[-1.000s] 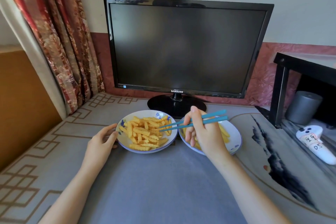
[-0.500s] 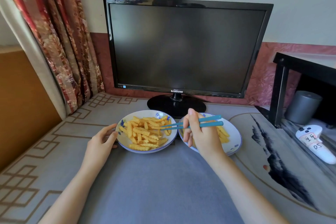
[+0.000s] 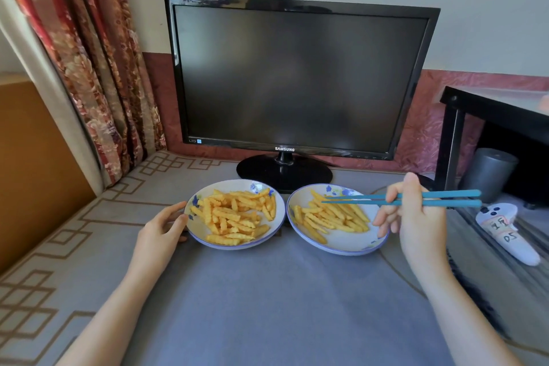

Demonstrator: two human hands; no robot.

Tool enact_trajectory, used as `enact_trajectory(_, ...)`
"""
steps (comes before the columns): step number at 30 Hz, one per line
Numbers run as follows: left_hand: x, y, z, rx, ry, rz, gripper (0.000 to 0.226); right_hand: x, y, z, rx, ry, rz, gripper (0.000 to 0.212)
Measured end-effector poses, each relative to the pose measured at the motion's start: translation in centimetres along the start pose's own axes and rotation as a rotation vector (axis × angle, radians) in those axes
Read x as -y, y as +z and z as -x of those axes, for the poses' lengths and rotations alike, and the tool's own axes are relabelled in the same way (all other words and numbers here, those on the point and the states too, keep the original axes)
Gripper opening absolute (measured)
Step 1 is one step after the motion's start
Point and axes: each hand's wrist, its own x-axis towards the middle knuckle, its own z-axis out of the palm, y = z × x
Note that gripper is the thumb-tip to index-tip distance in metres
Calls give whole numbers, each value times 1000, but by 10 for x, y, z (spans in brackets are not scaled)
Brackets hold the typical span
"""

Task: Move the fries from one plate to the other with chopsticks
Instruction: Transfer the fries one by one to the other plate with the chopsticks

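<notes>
Two white plates with blue flowers stand side by side on the grey cloth. The left plate (image 3: 205,239) carries a heap of crinkle-cut fries (image 3: 234,214). A smaller spread of fries (image 3: 329,217) lies on the right plate (image 3: 353,246). My right hand (image 3: 416,217) grips a pair of blue chopsticks (image 3: 395,199) at the right plate's edge. Their tips hover over that plate's far side, close together, with no fry between them. My left hand (image 3: 162,229) rests on the cloth with its fingertips touching the left plate's rim.
A black Samsung monitor (image 3: 291,77) on its stand rises right behind the plates. A flowered curtain (image 3: 89,53) hangs at the left. At the right are a black shelf (image 3: 487,110), a grey cylinder (image 3: 488,172) and a white controller (image 3: 505,232).
My right hand has swung the chopsticks to the right, from the left plate's fries to above the right plate. The right plate's fries are now uncovered. The left hand has stayed put.
</notes>
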Motion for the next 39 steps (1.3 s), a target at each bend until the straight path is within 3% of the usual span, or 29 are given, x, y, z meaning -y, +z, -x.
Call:
enact_trajectory(11, -4, 1, 2, -3, 3, 12, 28, 9, 14, 1, 71, 9, -67, 45)
enact_trajectory(23, -2, 0, 0, -5, 2, 4, 28, 19, 96, 9, 434, 50, -112, 43)
enact_trajectory(31, -3, 0, 0, -6, 9, 3, 27, 10, 104, 6, 422, 82, -71, 46)
enact_trajectory(39, -3, 0, 1, -1, 4, 6, 27, 12, 93, 4, 281, 140, -150, 48)
